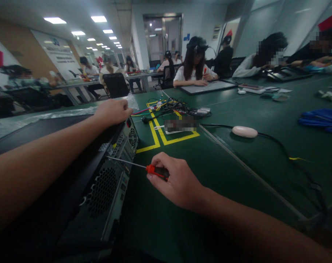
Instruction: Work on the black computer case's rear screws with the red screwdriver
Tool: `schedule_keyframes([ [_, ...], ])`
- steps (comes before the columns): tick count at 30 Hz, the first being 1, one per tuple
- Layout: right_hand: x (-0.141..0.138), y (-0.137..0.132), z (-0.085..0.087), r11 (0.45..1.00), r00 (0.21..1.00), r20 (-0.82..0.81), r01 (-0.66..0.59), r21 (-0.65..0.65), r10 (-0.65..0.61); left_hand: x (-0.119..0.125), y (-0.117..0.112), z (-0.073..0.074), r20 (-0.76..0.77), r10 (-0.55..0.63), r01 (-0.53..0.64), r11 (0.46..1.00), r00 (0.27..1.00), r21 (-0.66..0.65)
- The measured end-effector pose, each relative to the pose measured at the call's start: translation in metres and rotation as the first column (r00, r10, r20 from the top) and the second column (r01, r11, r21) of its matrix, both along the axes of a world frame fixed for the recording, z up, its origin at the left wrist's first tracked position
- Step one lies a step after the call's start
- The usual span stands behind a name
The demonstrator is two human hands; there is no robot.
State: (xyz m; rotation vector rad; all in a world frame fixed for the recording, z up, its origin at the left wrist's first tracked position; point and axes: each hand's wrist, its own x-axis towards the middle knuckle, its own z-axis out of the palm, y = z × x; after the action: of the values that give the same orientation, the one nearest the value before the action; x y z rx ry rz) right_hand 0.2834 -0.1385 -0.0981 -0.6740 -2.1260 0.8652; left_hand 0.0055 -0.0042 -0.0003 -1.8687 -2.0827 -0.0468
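Observation:
A black desktop computer case (58, 131) lies on its side at the left, its metal back panel with fan grilles and ports facing right. My left hand (113, 110) presses on its far upper corner, the fingers curled over the edge. In my right hand (176, 179) is a screwdriver (157, 171) with a red and black handle, gripped between thumb and fingers. The screwdriver's long shaft points left, and its tip meets the upper edge of the back panel. Whether a screw sits at the tip is too small to tell.
Beyond the case, a tangle of cables (176, 106) and a blurred-out device (180, 125) lie by yellow tape (179, 139) on the green table. A white inline switch (244, 132) on a black cord and blue gloves (323, 120) are at right. Several people work farther back.

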Motion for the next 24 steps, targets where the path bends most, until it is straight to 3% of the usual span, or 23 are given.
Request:
schedule_keyframes([
  [24,-0.0012,-0.0007,0.0019,0.997,0.998,-0.061,0.037,0.066,-0.033,0.0023,-0.0004,0.0013,-0.035,0.026,-0.027,1.000,0.999,-0.014],
])
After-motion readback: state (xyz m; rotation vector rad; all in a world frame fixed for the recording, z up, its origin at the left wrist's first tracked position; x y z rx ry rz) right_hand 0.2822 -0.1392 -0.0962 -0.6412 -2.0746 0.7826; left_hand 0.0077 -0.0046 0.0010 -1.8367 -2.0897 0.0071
